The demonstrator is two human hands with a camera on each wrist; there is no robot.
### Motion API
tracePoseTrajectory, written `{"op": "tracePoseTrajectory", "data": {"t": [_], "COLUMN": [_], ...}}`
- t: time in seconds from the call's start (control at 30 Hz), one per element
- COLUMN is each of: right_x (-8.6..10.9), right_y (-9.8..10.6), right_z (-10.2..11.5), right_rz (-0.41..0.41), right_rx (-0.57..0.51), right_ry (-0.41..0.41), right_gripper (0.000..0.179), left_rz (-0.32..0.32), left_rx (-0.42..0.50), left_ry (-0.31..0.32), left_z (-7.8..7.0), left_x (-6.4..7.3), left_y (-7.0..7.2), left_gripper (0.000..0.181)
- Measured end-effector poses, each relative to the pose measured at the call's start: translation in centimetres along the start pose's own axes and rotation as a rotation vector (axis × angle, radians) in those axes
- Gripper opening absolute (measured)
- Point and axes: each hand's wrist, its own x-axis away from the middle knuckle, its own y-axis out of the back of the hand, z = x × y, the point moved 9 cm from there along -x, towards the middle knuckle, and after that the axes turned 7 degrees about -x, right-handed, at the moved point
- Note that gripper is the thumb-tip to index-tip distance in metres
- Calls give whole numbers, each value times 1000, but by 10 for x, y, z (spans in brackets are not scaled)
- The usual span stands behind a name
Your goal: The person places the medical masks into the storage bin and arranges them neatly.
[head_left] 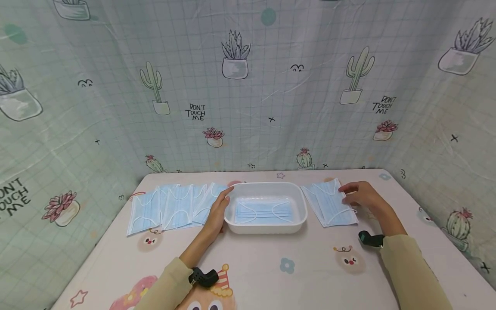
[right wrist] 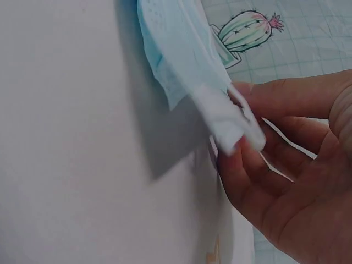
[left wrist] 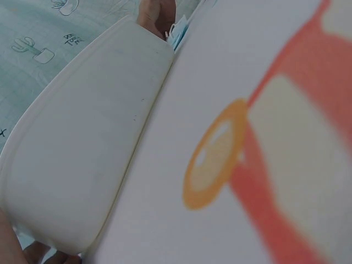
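A white plastic tub point(head_left: 265, 229) stands at the middle of the table, with a blue face mask point(head_left: 264, 206) lying flat inside. My left hand point(head_left: 215, 213) holds the tub's left end; in the left wrist view, parts of its fingers show at the lower corner of the tub wall point(left wrist: 93, 132). To the right of the tub, my right hand point(head_left: 362, 196) pinches the right edge of a face mask point(head_left: 329, 204) from a small overlapping group. The right wrist view shows this mask point(right wrist: 187, 55) tilted up off the table, its edge between thumb and fingers.
Left of the tub, several overlapping blue face masks point(head_left: 176, 206) lie in a row with white ear loops showing. The table point(head_left: 310, 275) has a printed cartoon cover. A patterned curtain point(head_left: 248, 99) surrounds its back and sides.
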Motion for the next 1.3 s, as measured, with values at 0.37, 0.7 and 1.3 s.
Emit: {"op": "tracePoseTrajectory", "data": {"t": [0.37,0.7,1.3], "right_x": [-1,-3,-3], "right_y": [-2,-3,-4], "right_z": [2,-1,1], "right_rz": [28,47,94], "right_rx": [-33,-50,-101], "right_ry": [30,35,112], "right_gripper": [53,53,52], "left_rz": [-4,0,6], "left_rx": [3,5,5], "left_ry": [14,10,5], "left_z": [1,1,-1], "left_x": [1,1,0], "left_y": [1,0,-1], "left_gripper": [46,46,46]}}
